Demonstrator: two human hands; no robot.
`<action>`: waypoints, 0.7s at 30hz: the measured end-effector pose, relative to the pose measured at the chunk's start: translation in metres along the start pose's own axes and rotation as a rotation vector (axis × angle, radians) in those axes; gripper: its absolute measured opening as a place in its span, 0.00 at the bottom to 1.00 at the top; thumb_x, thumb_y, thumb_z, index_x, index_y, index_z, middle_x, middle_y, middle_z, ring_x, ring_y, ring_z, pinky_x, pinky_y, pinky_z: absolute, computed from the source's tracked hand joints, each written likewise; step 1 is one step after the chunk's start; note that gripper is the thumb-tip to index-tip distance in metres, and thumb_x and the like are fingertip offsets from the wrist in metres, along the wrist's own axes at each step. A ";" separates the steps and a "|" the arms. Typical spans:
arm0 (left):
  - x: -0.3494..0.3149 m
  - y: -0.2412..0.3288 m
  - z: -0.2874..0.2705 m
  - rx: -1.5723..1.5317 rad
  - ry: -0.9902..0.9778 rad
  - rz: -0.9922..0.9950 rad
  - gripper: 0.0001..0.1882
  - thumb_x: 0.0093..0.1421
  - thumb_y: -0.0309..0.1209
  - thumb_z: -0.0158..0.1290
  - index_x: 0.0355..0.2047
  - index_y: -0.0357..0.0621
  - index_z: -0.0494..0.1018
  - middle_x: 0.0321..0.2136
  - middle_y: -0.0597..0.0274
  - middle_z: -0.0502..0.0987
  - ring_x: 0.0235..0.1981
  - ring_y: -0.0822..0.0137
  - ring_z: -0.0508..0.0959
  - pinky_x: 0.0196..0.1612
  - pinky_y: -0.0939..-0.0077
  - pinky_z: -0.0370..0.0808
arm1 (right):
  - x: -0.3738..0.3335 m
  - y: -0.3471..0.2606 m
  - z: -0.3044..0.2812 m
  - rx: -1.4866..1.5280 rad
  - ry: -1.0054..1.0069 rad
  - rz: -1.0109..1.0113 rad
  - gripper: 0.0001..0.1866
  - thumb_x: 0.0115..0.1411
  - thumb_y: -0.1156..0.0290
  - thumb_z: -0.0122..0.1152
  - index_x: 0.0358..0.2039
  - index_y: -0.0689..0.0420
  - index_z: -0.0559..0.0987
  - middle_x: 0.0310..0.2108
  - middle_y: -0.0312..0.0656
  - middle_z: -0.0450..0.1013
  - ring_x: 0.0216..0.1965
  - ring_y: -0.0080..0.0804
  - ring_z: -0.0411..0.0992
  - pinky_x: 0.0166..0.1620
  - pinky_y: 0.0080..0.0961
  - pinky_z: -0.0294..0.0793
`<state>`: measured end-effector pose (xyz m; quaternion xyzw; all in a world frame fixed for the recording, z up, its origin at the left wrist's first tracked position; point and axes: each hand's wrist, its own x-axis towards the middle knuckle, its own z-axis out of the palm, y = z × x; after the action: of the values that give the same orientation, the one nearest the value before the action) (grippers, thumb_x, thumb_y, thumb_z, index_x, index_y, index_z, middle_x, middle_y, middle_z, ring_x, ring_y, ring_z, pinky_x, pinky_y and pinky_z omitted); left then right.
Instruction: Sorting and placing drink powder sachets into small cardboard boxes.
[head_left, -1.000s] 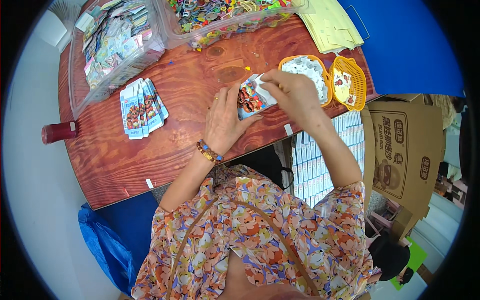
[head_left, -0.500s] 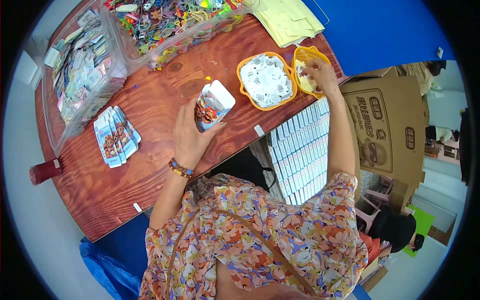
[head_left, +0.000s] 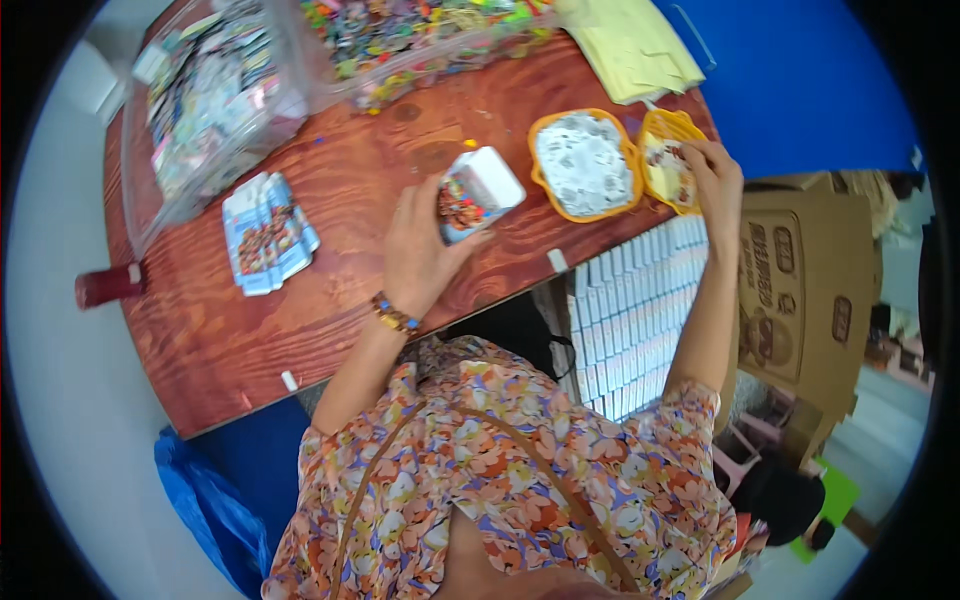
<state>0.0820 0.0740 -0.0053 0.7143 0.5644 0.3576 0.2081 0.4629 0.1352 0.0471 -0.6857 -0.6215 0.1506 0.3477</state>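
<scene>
My left hand (head_left: 425, 240) is wrapped round a small open cardboard box (head_left: 470, 205), blue and white with a colourful printed picture. The box is tilted above the table, its white flap standing up. My right hand (head_left: 715, 175) is at the small yellow basket (head_left: 675, 122), fingers bent together over its right side. Pale yellow cards (head_left: 665, 165) with reddish-brown print lie in that basket beside my fingertips. Whatever those fingers pinch is blurred. Touching it on the left is a larger yellow basket (head_left: 540, 165) full of small white packets (head_left: 585, 165).
Several flat blue-and-white boxes (head_left: 265, 240) lie on the wooden table (head_left: 340, 330). Clear bins of cards (head_left: 215, 95) and colourful trinkets (head_left: 420, 40) stand behind, near yellow sheets (head_left: 635, 55). Rows of finished-looking boxes (head_left: 630, 320) fill a carton below the table's edge, beside a big brown carton (head_left: 800, 290).
My right hand has shifted from inside the small basket to its right side, and more printed cards show there. The whole view has shifted; my left hand still holds the box.
</scene>
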 end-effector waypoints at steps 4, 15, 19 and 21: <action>0.002 0.007 0.001 0.010 -0.002 -0.027 0.41 0.43 0.39 0.72 0.55 0.39 0.66 0.41 0.49 0.72 0.44 0.47 0.75 0.45 0.56 0.74 | -0.045 -0.112 0.052 0.475 -0.142 -0.009 0.09 0.62 0.74 0.62 0.41 0.63 0.82 0.32 0.38 0.79 0.29 0.20 0.74 0.34 0.18 0.73; -0.011 -0.012 -0.022 0.019 0.193 -0.088 0.44 0.43 0.39 0.73 0.58 0.40 0.64 0.41 0.49 0.72 0.43 0.47 0.76 0.43 0.57 0.76 | -0.075 -0.192 0.137 -0.065 -0.204 -0.580 0.04 0.59 0.73 0.65 0.35 0.56 0.83 0.33 0.40 0.81 0.29 0.35 0.80 0.33 0.25 0.77; -0.011 -0.019 -0.028 0.031 0.249 -0.097 0.45 0.43 0.40 0.73 0.58 0.40 0.64 0.43 0.48 0.72 0.44 0.46 0.75 0.43 0.56 0.76 | -0.076 -0.183 0.132 0.198 -0.033 -0.568 0.12 0.52 0.75 0.70 0.39 0.57 0.82 0.38 0.44 0.80 0.34 0.37 0.79 0.37 0.29 0.79; -0.007 -0.016 -0.029 0.026 0.251 -0.111 0.44 0.44 0.38 0.72 0.59 0.40 0.63 0.44 0.47 0.72 0.44 0.46 0.75 0.43 0.56 0.76 | -0.086 -0.181 0.142 0.102 0.009 -0.636 0.13 0.57 0.78 0.67 0.43 0.60 0.81 0.46 0.46 0.78 0.40 0.37 0.79 0.42 0.28 0.78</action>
<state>0.0491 0.0684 0.0000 0.6344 0.6292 0.4247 0.1459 0.2216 0.0911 0.0468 -0.4397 -0.7946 0.0623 0.4140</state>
